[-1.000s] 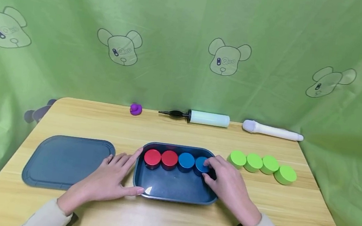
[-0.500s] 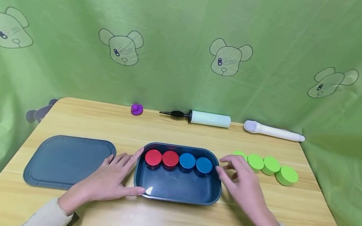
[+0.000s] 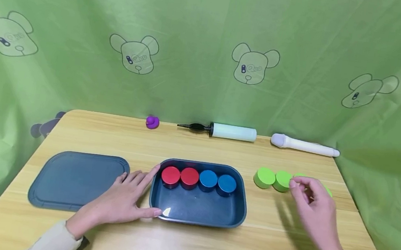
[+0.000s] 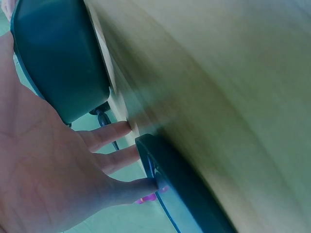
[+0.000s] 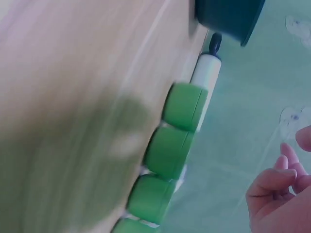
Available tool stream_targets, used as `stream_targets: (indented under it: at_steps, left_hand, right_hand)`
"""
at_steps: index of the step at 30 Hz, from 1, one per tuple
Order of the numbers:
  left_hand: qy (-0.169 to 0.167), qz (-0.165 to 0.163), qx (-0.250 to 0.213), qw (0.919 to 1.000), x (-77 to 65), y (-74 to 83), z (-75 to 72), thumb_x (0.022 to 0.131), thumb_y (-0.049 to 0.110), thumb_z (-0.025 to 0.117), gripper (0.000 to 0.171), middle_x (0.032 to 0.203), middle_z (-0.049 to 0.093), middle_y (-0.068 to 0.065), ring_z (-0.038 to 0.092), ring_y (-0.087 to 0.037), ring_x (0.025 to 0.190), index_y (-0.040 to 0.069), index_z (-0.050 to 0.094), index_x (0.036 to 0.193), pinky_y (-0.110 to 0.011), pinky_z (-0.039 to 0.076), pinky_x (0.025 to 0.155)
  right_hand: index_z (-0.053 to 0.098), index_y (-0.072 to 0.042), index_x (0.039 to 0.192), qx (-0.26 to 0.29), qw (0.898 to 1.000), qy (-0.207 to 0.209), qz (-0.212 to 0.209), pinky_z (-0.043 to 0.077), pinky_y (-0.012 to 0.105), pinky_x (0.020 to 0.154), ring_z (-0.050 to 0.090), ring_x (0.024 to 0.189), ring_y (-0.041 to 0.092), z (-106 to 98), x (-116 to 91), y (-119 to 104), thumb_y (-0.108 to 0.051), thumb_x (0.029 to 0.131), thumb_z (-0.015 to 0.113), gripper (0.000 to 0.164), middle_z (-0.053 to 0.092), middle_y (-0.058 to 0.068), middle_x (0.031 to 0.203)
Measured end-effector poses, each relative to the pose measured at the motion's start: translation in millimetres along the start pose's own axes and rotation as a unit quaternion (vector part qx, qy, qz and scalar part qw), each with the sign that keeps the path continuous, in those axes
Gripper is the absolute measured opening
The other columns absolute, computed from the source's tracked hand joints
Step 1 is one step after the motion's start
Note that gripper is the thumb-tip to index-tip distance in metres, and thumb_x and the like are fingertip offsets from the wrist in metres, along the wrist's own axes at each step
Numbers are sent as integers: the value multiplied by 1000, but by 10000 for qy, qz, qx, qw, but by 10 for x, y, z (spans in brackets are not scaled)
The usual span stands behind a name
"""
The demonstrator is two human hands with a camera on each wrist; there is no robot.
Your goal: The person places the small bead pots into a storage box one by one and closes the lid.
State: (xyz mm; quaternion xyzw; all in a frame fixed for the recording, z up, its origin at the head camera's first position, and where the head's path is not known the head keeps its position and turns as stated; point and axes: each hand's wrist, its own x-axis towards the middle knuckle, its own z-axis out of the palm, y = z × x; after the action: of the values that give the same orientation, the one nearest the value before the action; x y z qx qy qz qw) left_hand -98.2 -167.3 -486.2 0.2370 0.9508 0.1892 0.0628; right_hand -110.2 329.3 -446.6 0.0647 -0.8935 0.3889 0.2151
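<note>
A dark blue-grey box [image 3: 197, 207] stands open on the table, with two red round tins [image 3: 180, 177] and two blue round tins [image 3: 217, 182] in a row along its far side. My left hand [image 3: 120, 199] lies spread against the box's left end, thumb at the near rim and index finger at the far corner. In the left wrist view its other fingers reach toward the flat lid [image 4: 180, 189]. My right hand [image 3: 319, 216] hovers over the right end of a row of green round tins [image 3: 264, 178], fingers loosely bent, nothing between them. It partly hides the farther-right tins.
The matching dark lid [image 3: 77, 180] lies flat left of the box. Along the table's back edge are a purple duck [image 3: 152, 122], a hand pump [image 3: 233, 132] and a white microphone-shaped stick [image 3: 306, 145]. A green curtain [image 3: 190, 85] hangs behind the table.
My right hand has let go of the right blue tin, left the box and moved right to the green tins. The left hand stays at the box.
</note>
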Motion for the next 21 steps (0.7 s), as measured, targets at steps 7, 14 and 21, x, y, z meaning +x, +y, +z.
stream_targets:
  at_steps: [7, 14, 21]
  left_hand:
    - [-57, -2, -42, 10000, 4, 17, -12, 93, 87, 56, 116, 158, 50, -22, 46, -47, 146, 27, 4, 178, -81, 27, 116]
    - [-56, -9, 24, 10000, 7, 12, -4, 93, 88, 56, 117, 158, 51, -22, 46, -47, 146, 27, 3, 178, -81, 28, 116]
    - [-72, 0, 39, 10000, 14, 12, -8, 93, 89, 54, 117, 158, 50, -22, 45, -47, 147, 27, 3, 178, -80, 27, 116]
  right_hand:
    - [71, -5, 125, 6, 9931, 316, 1127, 43, 21, 56, 51, 71, 12, -181, -65, 306, -20, 108, 72, 22, 65, -1, 97]
    - [60, -1, 139, -211, 9830, -8, 1822, 46, 27, 48, 53, 66, 11, -328, -72, 646, -28, 106, 75, 45, 57, 7, 101]
    - [48, 11, 149, -470, 9823, -269, 1795, 49, 25, 50, 58, 62, 8, -373, -62, 864, -18, 104, 77, 61, 41, 28, 129]
